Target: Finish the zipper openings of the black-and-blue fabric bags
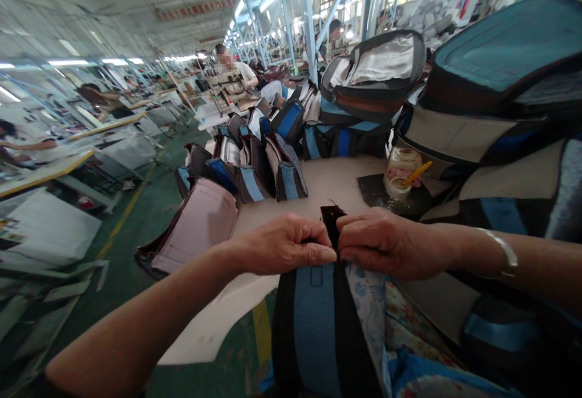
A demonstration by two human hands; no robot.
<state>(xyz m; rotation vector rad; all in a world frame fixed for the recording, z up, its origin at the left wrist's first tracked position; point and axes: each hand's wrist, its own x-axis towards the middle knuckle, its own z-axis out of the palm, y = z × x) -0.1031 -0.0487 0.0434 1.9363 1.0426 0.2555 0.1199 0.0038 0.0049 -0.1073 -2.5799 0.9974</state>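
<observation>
Lengthwise | blue-striped piece (316,331) points forward | left hand (293,243), right hand (386,243) | grip: pinching far end

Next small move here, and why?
Perhaps slide the right hand slightly along the blue-striped bag piece, with the left hand steadying it: both appear to pinch close together at its top end, and a dark strip protrudes beyond them.

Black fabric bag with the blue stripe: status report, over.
Left hand and right hand pinching edge of black fabric bag with blue stripe. Bag extends below both. Cloudy jar with yellow stick beyond right hand, apart.
</observation>
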